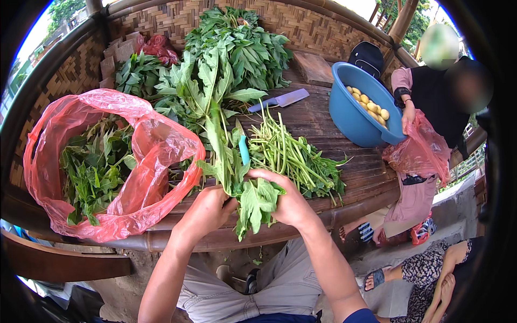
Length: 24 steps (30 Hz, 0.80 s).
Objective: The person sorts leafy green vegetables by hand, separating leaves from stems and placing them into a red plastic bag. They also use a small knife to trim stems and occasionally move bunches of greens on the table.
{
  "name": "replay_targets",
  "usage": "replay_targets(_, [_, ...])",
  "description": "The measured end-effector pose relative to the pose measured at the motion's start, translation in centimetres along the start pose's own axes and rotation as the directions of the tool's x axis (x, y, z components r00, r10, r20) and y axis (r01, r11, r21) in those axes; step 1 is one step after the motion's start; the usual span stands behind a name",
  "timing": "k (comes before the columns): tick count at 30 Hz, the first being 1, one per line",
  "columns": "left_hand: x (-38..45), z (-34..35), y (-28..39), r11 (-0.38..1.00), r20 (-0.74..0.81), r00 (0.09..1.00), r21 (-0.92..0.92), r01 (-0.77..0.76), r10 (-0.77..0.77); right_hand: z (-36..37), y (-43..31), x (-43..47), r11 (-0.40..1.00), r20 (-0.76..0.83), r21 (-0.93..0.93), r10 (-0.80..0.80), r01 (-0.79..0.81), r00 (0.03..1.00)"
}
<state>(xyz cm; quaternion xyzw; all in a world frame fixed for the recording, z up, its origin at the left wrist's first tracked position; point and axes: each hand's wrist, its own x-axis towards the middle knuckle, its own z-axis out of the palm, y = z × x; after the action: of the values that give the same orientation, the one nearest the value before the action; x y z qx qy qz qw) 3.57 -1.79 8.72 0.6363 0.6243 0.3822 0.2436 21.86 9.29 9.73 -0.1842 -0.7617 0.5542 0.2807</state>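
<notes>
Above the front edge of the bamboo table, both my hands are on lobed leafy greens. My right hand grips the bunch from the right. My left hand pinches it from the left, its fingertips partly hidden. A long lobed leaf rises beyond my fingers. Just behind lies a knife with a turquoise handle, its blade partly covered by leaves. To the right of it rests a pile of green stalks with leafy ends. Left of my hands, a red plastic bag stands open around loose leaves.
A purple-blue cleaver lies farther back, before a large heap of leaves. At right, a blue tub holds potatoes. A person there holds a red bag. Another person sits at lower right.
</notes>
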Motion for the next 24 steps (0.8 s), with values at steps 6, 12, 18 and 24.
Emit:
replay_targets(6, [0.9,-1.0,0.6,0.943,0.036,0.987,0.291,-0.161,0.158,-2.2,1.0,1.4,0.994,0.141,-0.092,0.068,-0.055,0.988])
replay_targets(12, [1.5,1.1,0.9,0.988,-0.175,0.981,0.147,-0.055,0.080,-0.2,3.1,1.3,0.978,-0.092,0.207,0.011,0.008,0.996])
replay_targets(18, [1.8,4.3,-1.0,0.973,-0.344,0.937,0.192,0.125,-0.052,3.3,4.9,1.8,0.984,-0.429,-0.172,-0.121,0.050,0.895])
replay_targets(24, [2.8,5.8,-2.2,0.995,-0.485,0.872,0.100,-0.021,0.067,6.1,5.0,2.9,0.950,-0.626,-0.305,-0.251,0.064,0.738])
